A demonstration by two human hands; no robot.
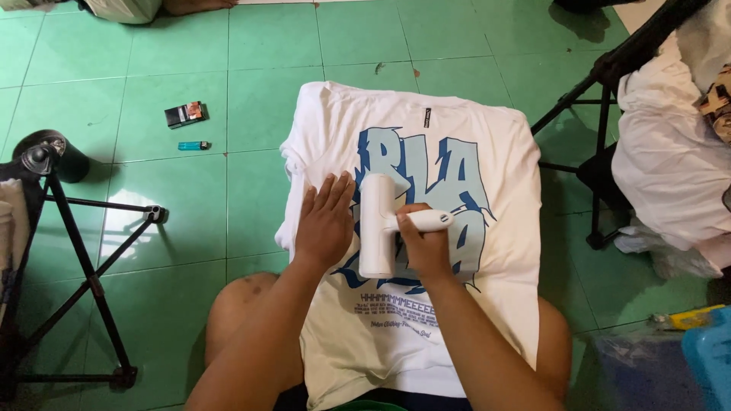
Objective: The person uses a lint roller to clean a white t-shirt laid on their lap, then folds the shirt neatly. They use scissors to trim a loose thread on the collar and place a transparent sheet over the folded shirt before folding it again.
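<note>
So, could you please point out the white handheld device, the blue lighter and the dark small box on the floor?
white handheld device (378, 228), head view, on its upright body.
blue lighter (193, 145), head view, its middle.
dark small box (185, 114), head view, top face.

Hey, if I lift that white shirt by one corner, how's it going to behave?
The shirt would probably go floppy: it already drapes over the lap and bunches at its left edge. It looks light and thin. It likely slides easily on the tiles, which may be why the left hand presses it flat.

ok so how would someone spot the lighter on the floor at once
Start at the white t-shirt spread on the green tiled floor and look to its left. Two small things lie there: a dark flat box and, just below it, the lighter. It is the slim bright-blue one, lying on its side.
</note>
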